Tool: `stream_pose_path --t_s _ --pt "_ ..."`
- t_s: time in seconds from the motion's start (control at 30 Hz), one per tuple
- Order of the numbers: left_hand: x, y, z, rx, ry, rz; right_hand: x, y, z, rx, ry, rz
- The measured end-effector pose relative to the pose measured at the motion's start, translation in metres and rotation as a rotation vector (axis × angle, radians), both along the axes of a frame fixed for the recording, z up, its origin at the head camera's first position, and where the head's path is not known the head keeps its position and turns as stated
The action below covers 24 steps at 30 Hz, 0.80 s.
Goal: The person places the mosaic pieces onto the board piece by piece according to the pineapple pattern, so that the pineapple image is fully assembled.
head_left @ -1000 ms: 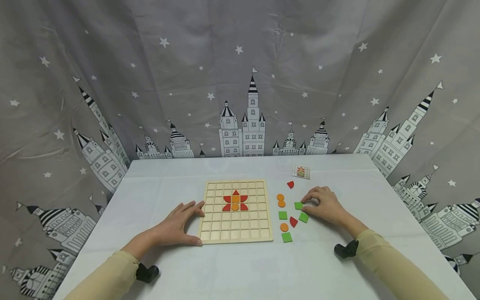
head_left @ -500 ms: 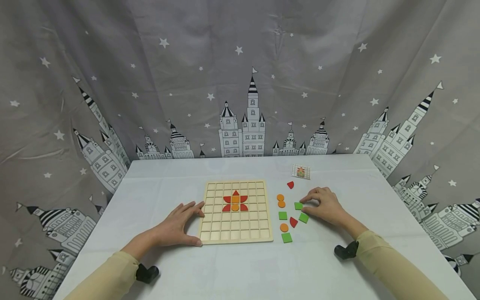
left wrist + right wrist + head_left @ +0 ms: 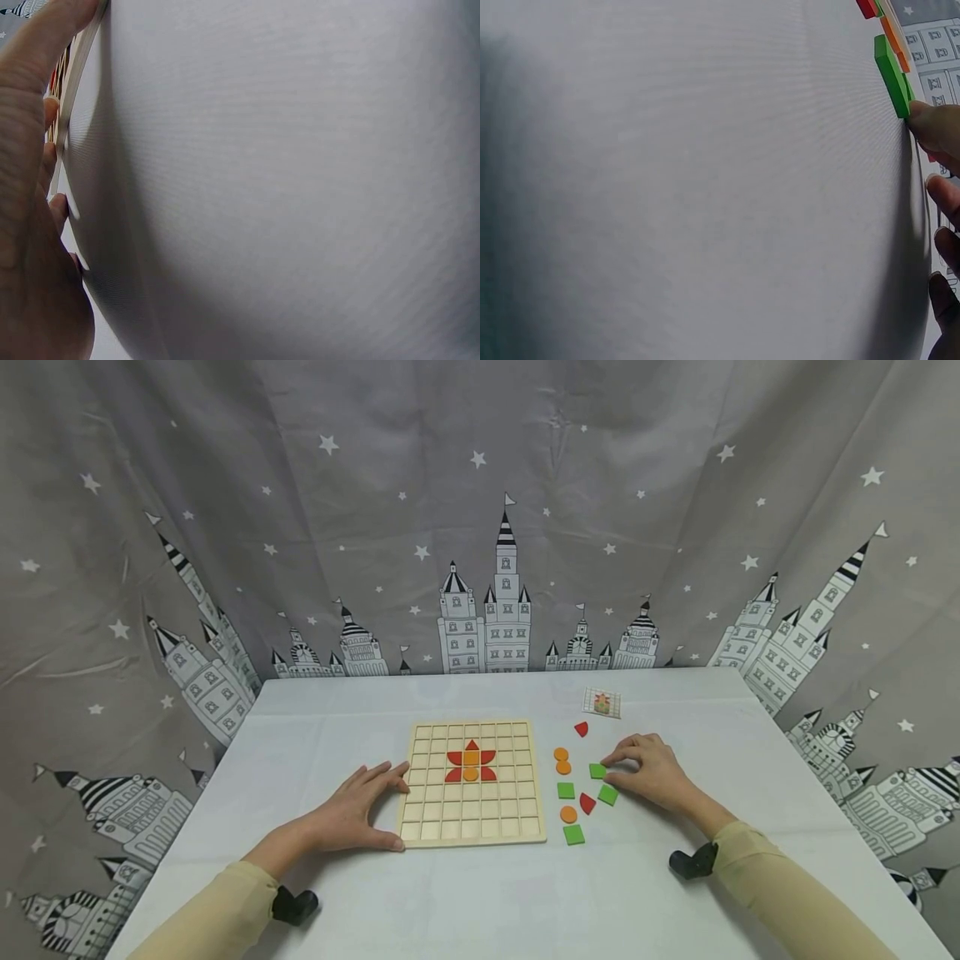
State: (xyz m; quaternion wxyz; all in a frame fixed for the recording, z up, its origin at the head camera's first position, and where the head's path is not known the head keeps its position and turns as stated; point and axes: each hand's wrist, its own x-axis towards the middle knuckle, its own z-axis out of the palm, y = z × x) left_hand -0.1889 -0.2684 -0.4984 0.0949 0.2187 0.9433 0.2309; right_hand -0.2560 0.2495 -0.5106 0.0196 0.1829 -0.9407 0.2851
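Left hand (image 3: 352,810) spreading wide, fingers resting along the left edge of the wooden grid board (image 3: 472,818), thumb touching its near-left corner; steadying rather than gripping, it seems. Board lying flat, looking stiff and probably light enough to be skating on the smooth cloth if nudged. Red and orange pieces sitting in its upper middle cells. To the right, orange discs (image 3: 561,754), two of them touching, are lying near loose red wedges (image 3: 581,728). Green square (image 3: 597,771) is lying on the table, right of the discs, with another green tile (image 3: 607,795) just beside it on the near side. Right hand (image 3: 648,768) is bending thumb and index together, small gap, tips at the square's right end, apparently pinching it; how firmly, cannot tell. Likely light, rigid, hard to break, perhaps slick-faced; opposite side edges should be offering better purchase than the flat top.
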Motion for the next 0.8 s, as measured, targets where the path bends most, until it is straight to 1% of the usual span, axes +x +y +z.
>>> stream_pose_path --t_s 0.3,0.47,0.63,0.8 --pt "-0.0001 0.0003 -0.0009 -0.006 -0.003 0.001 0.0003 -0.0007 -0.0022 0.007 0.012 0.006" --pt "0.0007 0.0001 0.0005 -0.005 -0.004 0.007 0.0004 -0.0012 -0.0017 0.011 0.016 0.013" --pt "0.0015 -0.0004 0.0019 -0.006 0.004 0.006 0.0013 -0.0025 -0.0004 0.011 0.034 0.019" --pt "0.0024 -0.0002 0.0021 -0.006 -0.007 0.007 0.0016 -0.004 -0.0003 0.006 0.057 0.032"
